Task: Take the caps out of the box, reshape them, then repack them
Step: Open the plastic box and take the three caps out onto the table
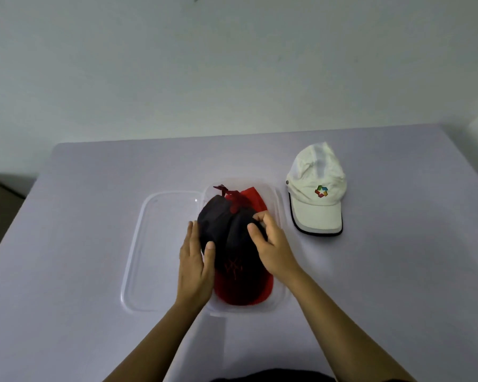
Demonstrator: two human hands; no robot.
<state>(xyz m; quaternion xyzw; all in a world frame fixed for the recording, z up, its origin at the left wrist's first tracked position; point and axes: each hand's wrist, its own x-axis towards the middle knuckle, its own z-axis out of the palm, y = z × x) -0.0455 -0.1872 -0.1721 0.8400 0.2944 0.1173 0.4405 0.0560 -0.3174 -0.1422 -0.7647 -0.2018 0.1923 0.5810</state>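
Note:
A black cap [232,244] with a red brim and red stitched mark lies in a clear plastic box [280,205] at the table's middle. Under its far end shows a red cap [253,201]. My left hand [195,267] presses flat against the black cap's left side, thumb on its crown. Fingers of my right hand [268,244] pinch the crown's fabric from the right. A white cap [316,188] with a coloured logo rests upright on the table, right of the box, brim toward me.
The box's clear lid [155,252] lies flat on the lilac table [80,244], touching the box's left side. A pale wall rises behind the table's far edge. A dark floor strip shows past the left edge.

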